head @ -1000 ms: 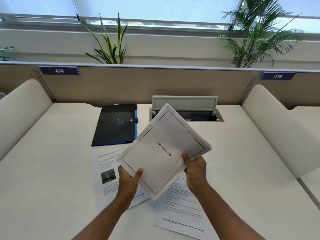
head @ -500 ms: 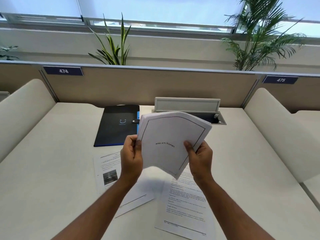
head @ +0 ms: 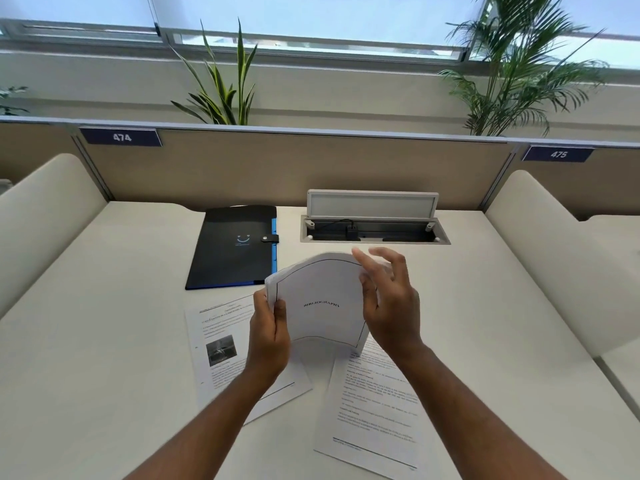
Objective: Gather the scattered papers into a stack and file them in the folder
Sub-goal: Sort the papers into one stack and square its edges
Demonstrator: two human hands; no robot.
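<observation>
A blue tag (head: 121,137) reads "474"; a black folder (head: 235,247) with a smile mark and snap strap lies shut on the cream tabletop (head: 86,341); two loose printed sheets lie below, one with a photo (head: 221,351), one all text (head: 374,410); the left hand (head: 270,337) pinches a bowed paper stack (head: 320,303) headed "BIBLIOGRAPHY"; the right hand (head: 391,303) rests slack-fingered against its edge; a second tag (head: 558,154) reads "475".

White paper stack (head: 320,303): thin black border line, black "BIBLIOGRAPHY" heading. Flat black plastic folder (head: 235,247): blue edge, pale-blue smiley print, black snap tab; it lies on a cream worktop (head: 485,306). Two loose white printed sheets, black text: left sheet (head: 221,355) has a grey photo, right sheet (head: 374,410) a black rule near the bottom.
</observation>
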